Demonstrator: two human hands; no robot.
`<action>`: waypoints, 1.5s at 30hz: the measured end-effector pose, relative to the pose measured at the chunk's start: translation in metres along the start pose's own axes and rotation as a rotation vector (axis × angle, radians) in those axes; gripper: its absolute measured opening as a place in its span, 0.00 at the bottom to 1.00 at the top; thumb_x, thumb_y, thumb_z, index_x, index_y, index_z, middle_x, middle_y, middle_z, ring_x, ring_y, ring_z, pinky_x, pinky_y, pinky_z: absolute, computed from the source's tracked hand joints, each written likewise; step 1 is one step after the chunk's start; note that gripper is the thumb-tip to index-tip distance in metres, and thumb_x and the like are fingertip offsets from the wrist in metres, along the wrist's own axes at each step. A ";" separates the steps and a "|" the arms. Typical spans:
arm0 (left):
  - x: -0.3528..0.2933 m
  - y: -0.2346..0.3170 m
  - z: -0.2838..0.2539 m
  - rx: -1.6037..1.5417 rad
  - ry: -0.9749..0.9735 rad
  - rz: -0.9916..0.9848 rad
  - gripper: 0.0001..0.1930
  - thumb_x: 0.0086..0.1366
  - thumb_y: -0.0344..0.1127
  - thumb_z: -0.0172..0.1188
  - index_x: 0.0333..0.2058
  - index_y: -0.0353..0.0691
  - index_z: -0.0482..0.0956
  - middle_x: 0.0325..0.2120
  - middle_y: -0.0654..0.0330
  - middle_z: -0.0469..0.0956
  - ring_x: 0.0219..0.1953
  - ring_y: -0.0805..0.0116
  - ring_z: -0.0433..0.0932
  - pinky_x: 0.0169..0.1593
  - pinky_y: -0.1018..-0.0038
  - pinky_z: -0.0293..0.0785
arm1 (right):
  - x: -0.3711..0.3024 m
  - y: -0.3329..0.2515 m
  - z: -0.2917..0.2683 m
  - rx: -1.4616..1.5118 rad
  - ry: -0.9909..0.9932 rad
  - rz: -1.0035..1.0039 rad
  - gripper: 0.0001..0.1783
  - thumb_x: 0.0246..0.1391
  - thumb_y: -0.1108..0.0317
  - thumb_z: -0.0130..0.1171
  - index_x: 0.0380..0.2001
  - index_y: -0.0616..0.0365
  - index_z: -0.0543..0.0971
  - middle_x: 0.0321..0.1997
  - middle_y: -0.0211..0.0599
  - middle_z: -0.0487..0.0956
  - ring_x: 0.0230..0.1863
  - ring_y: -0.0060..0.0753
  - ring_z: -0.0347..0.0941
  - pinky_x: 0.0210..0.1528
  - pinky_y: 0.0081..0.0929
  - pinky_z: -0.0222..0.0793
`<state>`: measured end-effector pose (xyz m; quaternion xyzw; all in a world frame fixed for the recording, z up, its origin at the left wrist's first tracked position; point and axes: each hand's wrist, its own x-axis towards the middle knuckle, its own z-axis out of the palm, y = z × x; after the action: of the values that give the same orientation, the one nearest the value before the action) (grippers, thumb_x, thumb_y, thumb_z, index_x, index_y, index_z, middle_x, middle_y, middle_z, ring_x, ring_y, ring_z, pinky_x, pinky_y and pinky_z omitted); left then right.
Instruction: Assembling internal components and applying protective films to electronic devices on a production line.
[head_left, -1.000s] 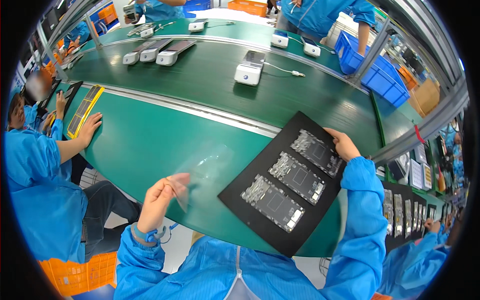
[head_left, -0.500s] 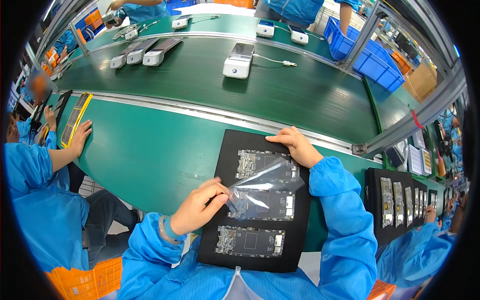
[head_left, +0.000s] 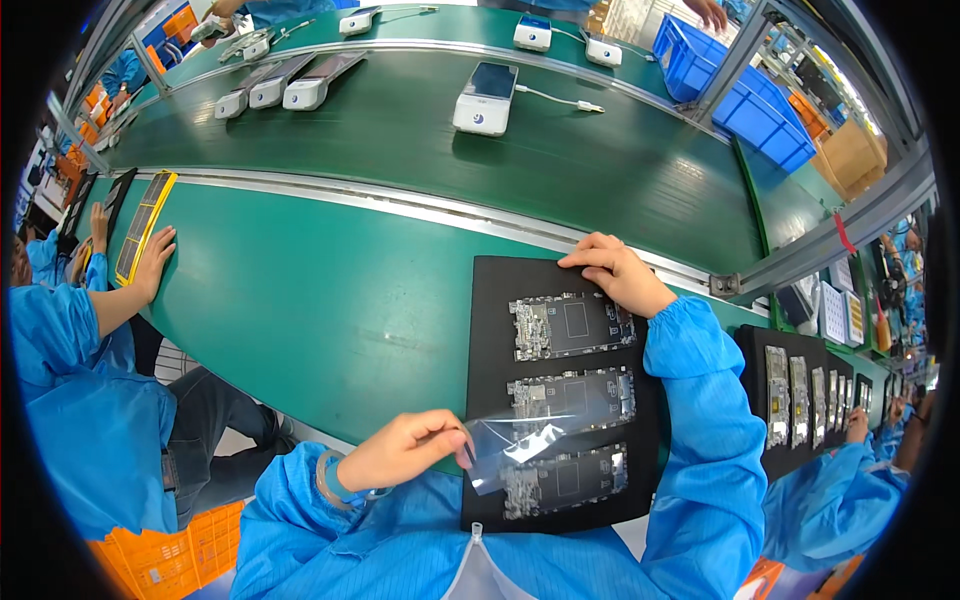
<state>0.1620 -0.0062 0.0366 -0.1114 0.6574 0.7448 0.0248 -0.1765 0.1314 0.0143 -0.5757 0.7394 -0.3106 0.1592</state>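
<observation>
A black foam pad lies on the green bench in front of me, bearing three dark printed circuit boards in a column. At the far end is one board, below it the middle board, and nearest me the third board. My left hand pinches the left edge of a clear plastic film, which hangs over the lower part of the middle board and part of the nearest one. My right hand grips the pad's far edge with bent fingers, beside the far board.
A conveyor belt behind a metal rail carries white handheld terminals. On the left a co-worker's hand touches a yellow-framed panel. To the right stands another black pad of boards; a blue crate sits beyond.
My left hand has drawn the film toward me, from the far and middle boards to the middle and nearest ones. The pad has turned and sits farther right, my right hand still at its far edge.
</observation>
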 end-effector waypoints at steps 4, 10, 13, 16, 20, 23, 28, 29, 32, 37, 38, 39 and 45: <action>0.000 0.005 0.003 0.230 0.044 0.026 0.09 0.66 0.34 0.56 0.30 0.34 0.75 0.24 0.60 0.78 0.27 0.73 0.78 0.31 0.77 0.73 | -0.004 -0.067 -0.027 0.173 0.232 -0.030 0.08 0.50 0.76 0.59 0.36 0.58 0.81 0.41 0.35 0.75 0.43 0.38 0.71 0.46 0.30 0.68; 0.005 0.024 0.009 0.449 0.014 0.188 0.07 0.62 0.34 0.61 0.29 0.37 0.76 0.22 0.59 0.76 0.22 0.64 0.75 0.26 0.70 0.69 | -0.053 -0.178 0.014 0.067 0.053 -0.203 0.14 0.43 0.76 0.66 0.37 0.60 0.78 0.38 0.39 0.75 0.35 0.40 0.74 0.38 0.30 0.71; 0.008 0.028 0.013 0.480 -0.022 0.245 0.06 0.62 0.34 0.61 0.30 0.37 0.77 0.22 0.58 0.75 0.23 0.63 0.76 0.26 0.69 0.70 | -0.067 -0.187 0.031 -0.037 0.065 -0.260 0.13 0.42 0.72 0.62 0.35 0.59 0.75 0.37 0.35 0.70 0.36 0.36 0.69 0.39 0.31 0.68; 0.010 0.032 0.016 0.483 -0.041 0.264 0.06 0.62 0.34 0.60 0.30 0.37 0.77 0.22 0.58 0.75 0.23 0.63 0.76 0.27 0.69 0.70 | -0.070 -0.189 0.035 -0.078 0.117 -0.303 0.13 0.42 0.71 0.61 0.34 0.59 0.75 0.36 0.35 0.70 0.36 0.35 0.69 0.39 0.30 0.68; 0.017 0.033 0.019 0.425 -0.062 0.234 0.06 0.63 0.33 0.59 0.31 0.36 0.76 0.22 0.58 0.75 0.24 0.63 0.77 0.27 0.70 0.71 | -0.077 -0.188 0.034 -0.139 0.180 -0.334 0.11 0.41 0.71 0.60 0.32 0.58 0.75 0.37 0.34 0.70 0.35 0.35 0.68 0.38 0.29 0.67; 0.023 0.033 0.012 0.341 -0.073 0.152 0.07 0.65 0.34 0.56 0.31 0.37 0.75 0.24 0.57 0.76 0.25 0.63 0.77 0.29 0.69 0.72 | -0.075 -0.177 0.023 0.087 0.218 -0.210 0.08 0.43 0.76 0.61 0.30 0.59 0.76 0.35 0.35 0.73 0.36 0.36 0.71 0.39 0.27 0.68; 0.055 0.039 -0.009 0.718 -0.506 0.153 0.11 0.70 0.38 0.48 0.34 0.37 0.72 0.28 0.55 0.75 0.30 0.57 0.77 0.34 0.67 0.72 | -0.054 -0.120 -0.013 0.747 0.536 0.359 0.06 0.54 0.75 0.61 0.34 0.63 0.75 0.32 0.28 0.77 0.35 0.15 0.71 0.38 0.15 0.67; 0.065 0.043 -0.008 0.730 -0.554 0.122 0.11 0.70 0.39 0.48 0.35 0.37 0.71 0.32 0.53 0.73 0.35 0.53 0.75 0.37 0.64 0.71 | -0.046 -0.098 -0.006 0.770 0.527 0.387 0.06 0.53 0.74 0.62 0.33 0.62 0.75 0.30 0.27 0.77 0.33 0.15 0.70 0.37 0.15 0.66; 0.094 0.037 0.003 0.936 -0.413 0.385 0.09 0.68 0.37 0.50 0.36 0.37 0.71 0.35 0.53 0.73 0.39 0.54 0.75 0.39 0.65 0.71 | -0.036 -0.052 0.024 0.751 0.521 0.437 0.08 0.52 0.72 0.63 0.30 0.60 0.73 0.26 0.25 0.75 0.29 0.13 0.69 0.30 0.13 0.64; 0.131 0.001 0.010 1.225 -0.061 0.818 0.10 0.56 0.32 0.60 0.28 0.33 0.70 0.47 0.49 0.74 0.49 0.53 0.74 0.52 0.63 0.72 | -0.033 -0.035 0.058 0.346 0.614 0.371 0.09 0.48 0.72 0.65 0.24 0.59 0.73 0.19 0.27 0.72 0.23 0.19 0.65 0.28 0.23 0.62; 0.134 -0.002 0.008 1.219 -0.067 0.811 0.10 0.56 0.32 0.60 0.28 0.33 0.70 0.47 0.49 0.74 0.49 0.53 0.74 0.52 0.63 0.72 | -0.032 -0.036 0.058 0.349 0.610 0.382 0.09 0.48 0.72 0.65 0.24 0.59 0.73 0.19 0.27 0.72 0.23 0.19 0.65 0.28 0.23 0.62; 0.137 -0.004 0.005 1.246 -0.050 0.820 0.10 0.55 0.32 0.61 0.27 0.33 0.70 0.47 0.48 0.75 0.49 0.52 0.73 0.52 0.63 0.72 | -0.032 -0.037 0.059 0.249 0.612 0.375 0.09 0.47 0.72 0.65 0.24 0.58 0.73 0.19 0.27 0.72 0.23 0.22 0.65 0.30 0.25 0.61; 0.147 -0.009 0.003 1.273 -0.049 0.830 0.11 0.52 0.30 0.63 0.24 0.33 0.69 0.46 0.45 0.75 0.48 0.50 0.75 0.51 0.63 0.75 | -0.029 -0.037 0.058 0.137 0.603 0.375 0.09 0.46 0.73 0.64 0.23 0.55 0.72 0.20 0.25 0.72 0.24 0.25 0.64 0.38 0.27 0.57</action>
<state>0.0202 -0.0183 -0.0011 0.1974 0.9475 0.1721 -0.1832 -0.1054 0.1378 -0.0092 -0.3008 0.8234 -0.4805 0.0264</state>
